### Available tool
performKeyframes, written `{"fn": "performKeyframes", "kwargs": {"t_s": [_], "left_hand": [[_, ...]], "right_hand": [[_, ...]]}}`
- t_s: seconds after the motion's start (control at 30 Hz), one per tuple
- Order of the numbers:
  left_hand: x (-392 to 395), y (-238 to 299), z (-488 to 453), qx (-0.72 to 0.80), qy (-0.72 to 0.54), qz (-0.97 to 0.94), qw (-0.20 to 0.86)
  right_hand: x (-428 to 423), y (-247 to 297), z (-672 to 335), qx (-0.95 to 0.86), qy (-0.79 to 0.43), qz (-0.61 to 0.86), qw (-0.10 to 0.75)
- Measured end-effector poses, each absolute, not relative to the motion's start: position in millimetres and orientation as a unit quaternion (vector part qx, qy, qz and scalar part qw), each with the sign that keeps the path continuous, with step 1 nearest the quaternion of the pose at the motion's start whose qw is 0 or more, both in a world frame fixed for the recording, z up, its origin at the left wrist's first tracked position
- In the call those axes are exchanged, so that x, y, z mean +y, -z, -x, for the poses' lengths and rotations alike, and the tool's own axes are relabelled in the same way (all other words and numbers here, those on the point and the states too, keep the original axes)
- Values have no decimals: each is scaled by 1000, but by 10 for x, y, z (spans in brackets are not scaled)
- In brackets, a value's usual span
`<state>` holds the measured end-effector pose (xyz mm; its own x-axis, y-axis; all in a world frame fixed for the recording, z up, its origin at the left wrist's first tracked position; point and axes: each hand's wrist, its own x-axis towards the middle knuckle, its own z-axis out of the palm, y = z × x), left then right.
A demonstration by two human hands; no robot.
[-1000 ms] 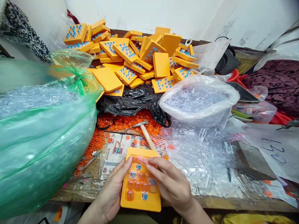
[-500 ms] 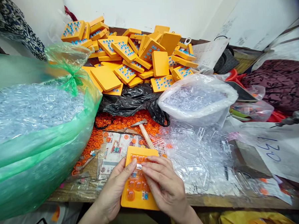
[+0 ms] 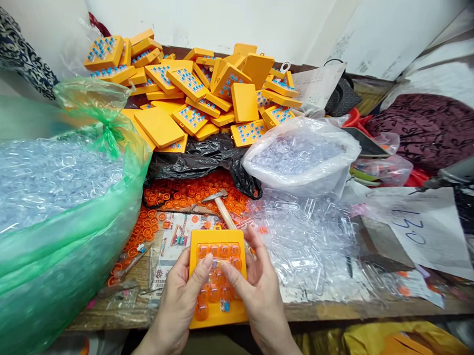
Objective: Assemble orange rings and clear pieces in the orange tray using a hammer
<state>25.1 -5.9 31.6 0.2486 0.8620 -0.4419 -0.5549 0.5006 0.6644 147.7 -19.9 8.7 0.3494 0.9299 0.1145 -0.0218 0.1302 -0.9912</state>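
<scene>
An orange plastic tile point(image 3: 220, 240) with rows of clear orange caps lies at the table's front edge. My left hand point(image 3: 178, 307) grips its left side, thumb pressed on the caps. My right hand point(image 3: 257, 290) wraps round its right side, thumb also on the caps. Just beyond the tile lies a small hammer point(image 3: 219, 206) with a wooden handle. Loose orange rings point(image 3: 172, 195) are scattered on the table behind it.
A big green bag of clear plastic pieces point(image 3: 49, 189) fills the left. A heap of orange tiles point(image 3: 194, 90) lies at the back, above a black bag point(image 3: 202, 162). A white bag of clear pieces point(image 3: 302, 154) and loose clear parts point(image 3: 313, 240) sit right. Paper sheet point(image 3: 420, 229) far right.
Both hands have shifted from pressing on top of the tile to gripping its sides, thumbs on the caps. The view has swung slightly to the right.
</scene>
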Motion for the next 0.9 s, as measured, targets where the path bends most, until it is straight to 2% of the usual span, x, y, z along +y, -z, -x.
{"fn": "performKeyframes", "kwargs": {"t_s": [0.1, 0.27, 0.4, 0.5, 0.63, 0.73, 0.9], "left_hand": [[-65, -270, -228, 425, -462, -233, 743], [-70, -213, -242, 427, -496, -239, 718], [-47, -277, -256, 417, -467, -178, 759], [-15, -325, -227, 436, -432, -119, 781], [35, -354, -151, 453, -430, -81, 777], [63, -383, -111, 440, -430, -63, 786], [66, -388, -111, 422, -430, -23, 798]], "right_hand": [[-155, -151, -1475, -371, -517, 490, 596], [-128, -175, -1418, -348, -494, 519, 605], [-138, -171, -1379, -380, -475, 531, 589], [-122, -227, -1546, -440, -408, 569, 562], [35, -394, -2250, -496, -200, 667, 518], [240, -516, -2867, -519, -45, 736, 432], [535, -577, -3159, -608, 27, 771, 191]]}}
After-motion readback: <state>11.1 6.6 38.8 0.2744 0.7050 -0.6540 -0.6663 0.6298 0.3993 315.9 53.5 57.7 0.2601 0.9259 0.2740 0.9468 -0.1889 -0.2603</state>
